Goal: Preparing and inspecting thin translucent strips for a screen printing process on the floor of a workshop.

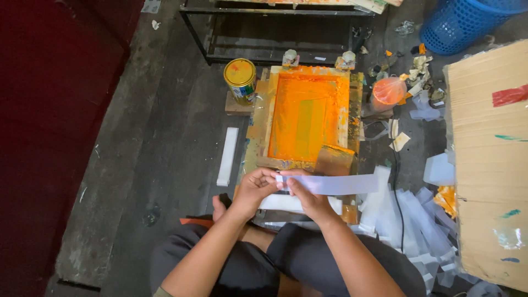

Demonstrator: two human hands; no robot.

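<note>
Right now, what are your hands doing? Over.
Left hand and right hand both pinch one white strip. Orange printing frame just beyond. Strip pile at right.

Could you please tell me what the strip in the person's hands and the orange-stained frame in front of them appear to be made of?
Strip: probably thin plastic film, pale, translucent, held flat between both hands. Printing frame: looks wooden, with bare tan edges showing under orange ink.

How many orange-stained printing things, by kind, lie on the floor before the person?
Wooden-framed orange printing screen: 1
Yellow-lidded round paint can: 1
Orange-filled clear plastic bag: 1
Total: 3
</note>
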